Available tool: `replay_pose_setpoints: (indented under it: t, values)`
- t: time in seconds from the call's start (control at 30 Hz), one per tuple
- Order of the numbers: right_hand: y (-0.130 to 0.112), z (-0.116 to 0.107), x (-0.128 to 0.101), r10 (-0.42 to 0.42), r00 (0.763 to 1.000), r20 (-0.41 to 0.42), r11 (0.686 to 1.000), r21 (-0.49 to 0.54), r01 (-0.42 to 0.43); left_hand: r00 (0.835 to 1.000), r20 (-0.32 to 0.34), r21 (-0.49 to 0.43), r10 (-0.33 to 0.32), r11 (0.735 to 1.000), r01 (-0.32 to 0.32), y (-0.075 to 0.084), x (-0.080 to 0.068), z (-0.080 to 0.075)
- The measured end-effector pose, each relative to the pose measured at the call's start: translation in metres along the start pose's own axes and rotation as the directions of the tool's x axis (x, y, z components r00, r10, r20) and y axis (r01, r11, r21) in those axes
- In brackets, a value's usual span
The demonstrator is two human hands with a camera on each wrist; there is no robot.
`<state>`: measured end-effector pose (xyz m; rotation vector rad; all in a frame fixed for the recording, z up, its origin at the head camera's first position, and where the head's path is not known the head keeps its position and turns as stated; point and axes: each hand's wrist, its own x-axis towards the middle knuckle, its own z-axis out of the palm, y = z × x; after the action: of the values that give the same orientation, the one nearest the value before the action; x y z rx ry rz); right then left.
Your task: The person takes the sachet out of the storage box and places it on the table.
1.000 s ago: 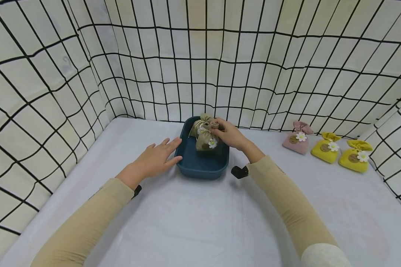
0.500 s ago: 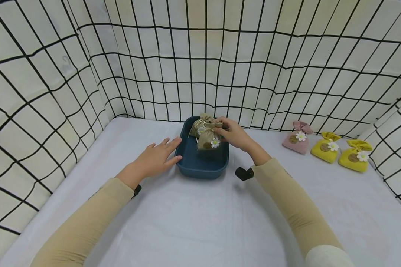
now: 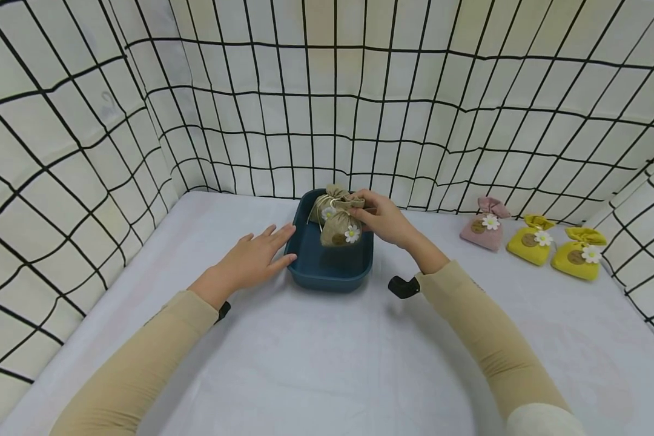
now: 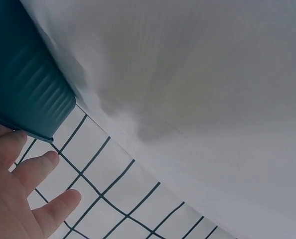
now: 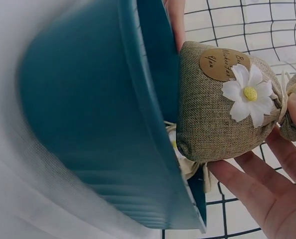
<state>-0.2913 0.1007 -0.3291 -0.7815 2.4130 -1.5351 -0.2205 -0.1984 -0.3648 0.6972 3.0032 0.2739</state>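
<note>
A dark blue tub (image 3: 327, 269) (image 5: 98, 129) (image 4: 23, 84) stands on the white table near the back fence. My right hand (image 3: 384, 219) (image 5: 267, 179) holds an olive burlap pouch with a white daisy (image 3: 340, 229) (image 5: 222, 107) by its tied neck, over the tub's far right part. A second olive pouch (image 3: 325, 203) lies behind it in the tub. My left hand (image 3: 256, 257) (image 4: 18, 194) lies flat on the table, fingers straight, touching the tub's left rim.
A pink pouch (image 3: 482, 225) and two yellow pouches (image 3: 531, 241) (image 3: 578, 255) lie in a row at the right back of the table. A black wire grid fence (image 3: 327, 103) with pale cloth surrounds the table on three sides.
My right hand has drawn slightly right and up with the olive pouch, and its forearm has shifted right. The left hand has stayed in place.
</note>
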Motion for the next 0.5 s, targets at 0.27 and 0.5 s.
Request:
replay_pose_setpoints:
  t: [0.27, 0.5]
  values:
    - [-0.003, 0.002, -0.007, -0.025, 1.000, -0.003, 1.000, 0.009, 0.026, 1.000, 0.003, -0.003, -0.003, 1.000, 0.003, 0.001, -0.001, -0.002]
    - [-0.005, 0.005, -0.016, -0.062, 0.998, -0.006, 0.998, 0.024, 0.062, 1.000, 0.003, -0.006, -0.001, 1.000, 0.001, 0.000, 0.000, -0.001]
